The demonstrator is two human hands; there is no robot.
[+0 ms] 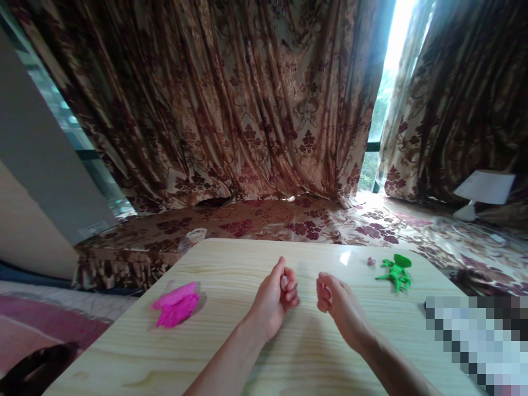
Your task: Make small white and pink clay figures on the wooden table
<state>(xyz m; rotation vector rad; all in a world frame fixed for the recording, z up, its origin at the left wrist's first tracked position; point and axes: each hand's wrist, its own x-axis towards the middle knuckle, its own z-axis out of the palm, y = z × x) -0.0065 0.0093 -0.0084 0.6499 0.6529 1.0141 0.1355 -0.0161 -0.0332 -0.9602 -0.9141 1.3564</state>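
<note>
My left hand point(275, 300) is closed above the middle of the table, thumb pointing up and fingers curled inward. A small pale spot shows between its fingers; I cannot tell whether it is an object or a fingertip. Opposite it, a short gap apart, my right hand point(339, 302) is also closed, and its palm is hidden. Farther right lies a bright green toy-like figure point(396, 273) with thin limbs and a flat disc at one end. Beside it sits a tiny pinkish lump point(370, 261). On the left, a crumpled bright pink piece point(176, 304) rests on the tabletop.
The pale wood-grain table point(223, 258) has rounded far corners. Behind it, a ledge point(264, 217) is covered in floral cloth, below patterned curtains point(247, 99). A clear container point(193, 237) stands past the far left corner. A white lamp point(484, 187) is at the right.
</note>
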